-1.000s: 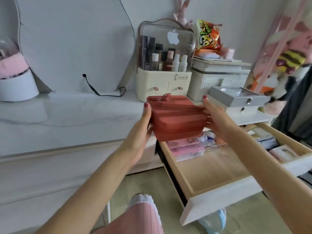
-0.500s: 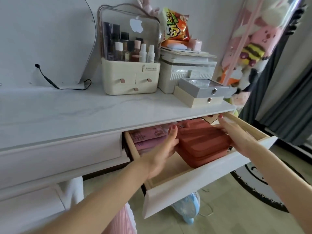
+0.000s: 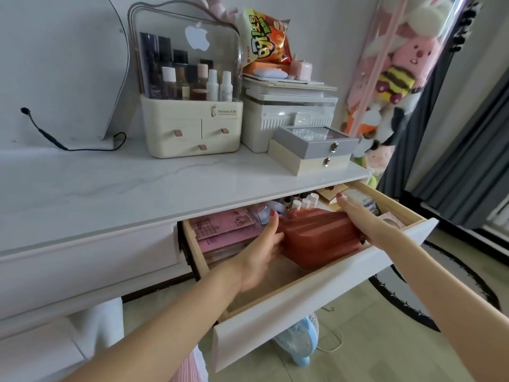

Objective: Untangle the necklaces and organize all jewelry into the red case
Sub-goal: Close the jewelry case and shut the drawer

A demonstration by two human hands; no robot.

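Observation:
The red case [image 3: 319,238], closed and zipped, lies inside the open drawer [image 3: 316,304] of the white dressing table. My left hand [image 3: 260,255] presses against its left side, fingers curled round the edge. My right hand [image 3: 366,221] lies on its right end and top. Both hands hold it between them. No necklaces or loose jewelry are visible.
Pink packets [image 3: 225,230] and small bottles [image 3: 303,202] fill the drawer's back. On the marble top [image 3: 110,188] stand a cream cosmetics organiser [image 3: 192,106], a white box [image 3: 289,111] and a grey jewelry box [image 3: 316,144]. A blue fan [image 3: 300,343] lies on the floor under the drawer.
The red case went from above the tabletop edge down into the drawer, both hands still on it. It now sits deeper toward the drawer's back.

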